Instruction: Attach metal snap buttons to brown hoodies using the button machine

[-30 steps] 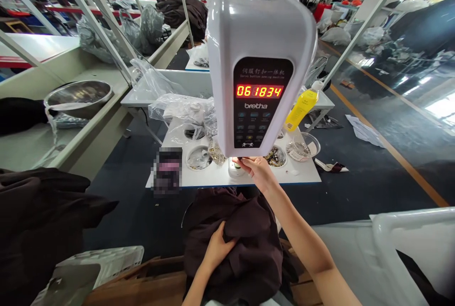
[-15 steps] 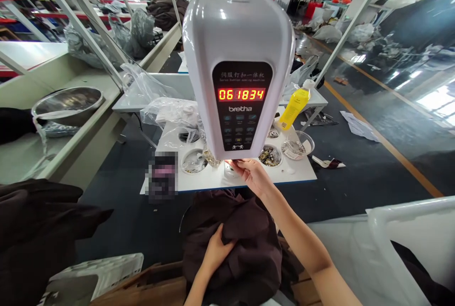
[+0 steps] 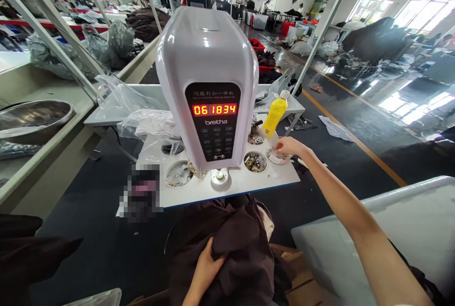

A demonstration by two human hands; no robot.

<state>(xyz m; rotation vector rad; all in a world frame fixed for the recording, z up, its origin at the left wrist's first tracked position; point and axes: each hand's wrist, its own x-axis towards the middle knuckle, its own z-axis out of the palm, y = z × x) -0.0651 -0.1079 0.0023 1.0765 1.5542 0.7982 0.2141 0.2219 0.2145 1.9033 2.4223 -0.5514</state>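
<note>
A dark brown garment (image 3: 245, 249) lies bunched across my lap. My left hand (image 3: 208, 265) grips its cloth, thumb on top and the other fingers partly hidden in the folds. My right hand (image 3: 289, 146) is at the small clear round tub (image 3: 278, 158) on the right of the white table (image 3: 263, 187); its fingers are bent down together into the tub, and what they pinch is too small to make out. Between the hands stands the grey-white button machine (image 3: 209, 59), its red display lit with 061834. Under its head sits a round metal post (image 3: 220, 176).
A yellow bottle (image 3: 275, 115) stands behind the tub. Round wells in the table hold small metal fasteners (image 3: 255, 161) and a plastic bag (image 3: 177, 173). Crumpled clear plastic (image 3: 152, 126) lies left of the machine. A metal bowl (image 3: 35, 119) sits far left; a white bin (image 3: 320, 244) is at right.
My right hand has moved from beneath the machine head to the clear tub at the right. The view has shifted, so the machine appears further left and lower. My left hand stays on the garment.
</note>
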